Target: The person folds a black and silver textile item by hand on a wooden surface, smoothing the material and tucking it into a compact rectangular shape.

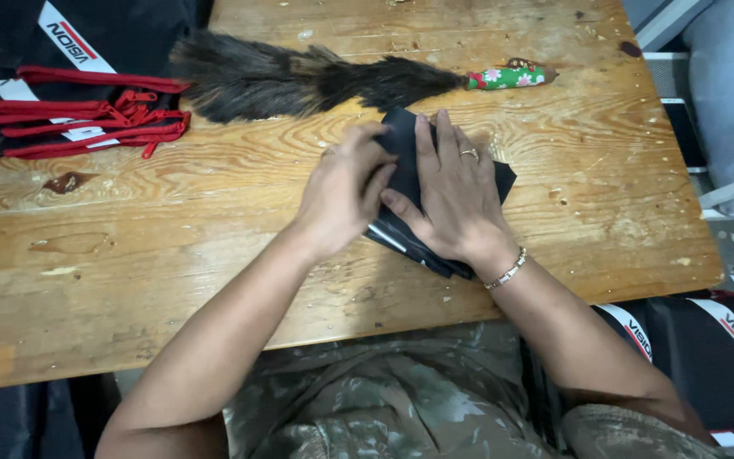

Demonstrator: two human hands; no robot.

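Observed: a folded black fabric piece (418, 187) lies on the wooden table (214, 255), just right of centre, its long axis running from about 11 o'clock to 5 o'clock.

Right hand (452, 200): spread flat, palm down on top of the fabric, fingers pointing to 12 o'clock, pressing rather than clutching. A ring and a bracelet are visible on it.

Left hand (343, 191): curled at the fabric's 9 o'clock edge, fingertips on the fold; whether it pinches a layer cannot be told.

Key relation: the fabric sits directly under the right hand and at 3 o'clock from the left hand, so both hands touch it, the right covering more.

Surroundings: a dark feather duster (299, 78) with floral-wrapped handle lies at 12 o'clock, near but apart. Black bags with red straps (70, 115) lie at 10 o'clock, well apart.
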